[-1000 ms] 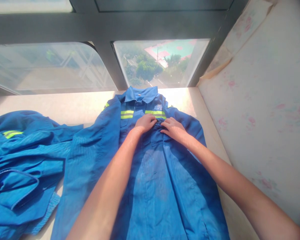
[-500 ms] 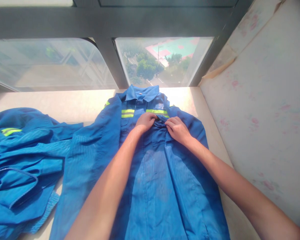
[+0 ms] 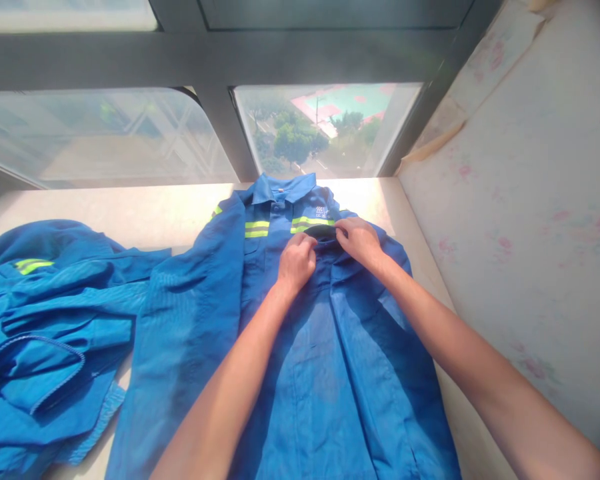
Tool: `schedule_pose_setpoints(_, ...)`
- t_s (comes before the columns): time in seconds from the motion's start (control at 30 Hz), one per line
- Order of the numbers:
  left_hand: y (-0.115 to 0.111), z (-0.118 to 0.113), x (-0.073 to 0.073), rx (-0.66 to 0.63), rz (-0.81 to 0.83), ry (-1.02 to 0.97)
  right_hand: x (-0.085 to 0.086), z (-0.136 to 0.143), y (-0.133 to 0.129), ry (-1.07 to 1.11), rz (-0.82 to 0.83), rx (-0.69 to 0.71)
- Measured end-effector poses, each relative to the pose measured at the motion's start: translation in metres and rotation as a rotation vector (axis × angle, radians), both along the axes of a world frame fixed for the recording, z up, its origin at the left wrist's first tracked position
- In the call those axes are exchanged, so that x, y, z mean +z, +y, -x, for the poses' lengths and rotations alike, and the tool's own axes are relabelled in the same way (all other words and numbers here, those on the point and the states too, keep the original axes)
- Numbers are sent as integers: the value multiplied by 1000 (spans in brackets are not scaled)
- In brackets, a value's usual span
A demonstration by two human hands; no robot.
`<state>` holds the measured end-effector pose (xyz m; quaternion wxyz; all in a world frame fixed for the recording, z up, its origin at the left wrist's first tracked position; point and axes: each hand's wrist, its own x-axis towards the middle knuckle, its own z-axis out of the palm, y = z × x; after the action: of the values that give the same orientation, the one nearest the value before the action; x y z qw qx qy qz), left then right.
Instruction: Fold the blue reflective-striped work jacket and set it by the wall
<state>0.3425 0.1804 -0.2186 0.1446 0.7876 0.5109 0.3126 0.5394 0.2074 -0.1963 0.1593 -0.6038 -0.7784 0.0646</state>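
A blue work jacket with yellow-green reflective stripes lies front up, its collar toward the window. On the chest below the right-hand stripe, a pocket gapes, showing a dark opening. My left hand is closed on the pocket's left edge, fingertips pinching the cloth. My right hand pinches the fabric at the opening's right corner. Both hands touch the jacket, and its sleeves lie along the two sides.
A second blue garment with a striped band lies crumpled at the left. The pale ledge runs below a grey-framed window. A flowered wall rises at the right.
My left hand has moved slightly down and right; my right hand has shifted up a little. The pocket now gapes wider, and the view has tilted slightly.
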Motion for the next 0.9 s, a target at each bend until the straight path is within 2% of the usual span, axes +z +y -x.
schedule_pose_setpoints(0.1,-13,-7,-8,-198,-21,163,1,4,6,3,-4,66)
schedule_pose_setpoints(0.17,-14,-9,-12,-224,-26,235,1,7,10,-17,13,126)
schedule_pose_setpoints(0.4,-9,-9,-18,-134,40,335,1,10,12,-59,13,145)
schedule_pose_setpoints(0.57,-13,-5,-7,-150,76,302,-3,18,-7,-286,42,261)
schedule_pose_setpoints(0.63,-20,-3,-1,-91,99,264,-3,17,-13,-304,61,313)
schedule_pose_setpoints(0.73,-35,-4,8,45,118,211,2,8,-17,-220,74,352)
schedule_pose_setpoints(0.83,-47,-10,13,98,61,210,8,-5,-21,-51,47,256)
schedule_pose_setpoints(0.9,-48,-15,14,82,13,247,11,-11,-25,17,8,169)
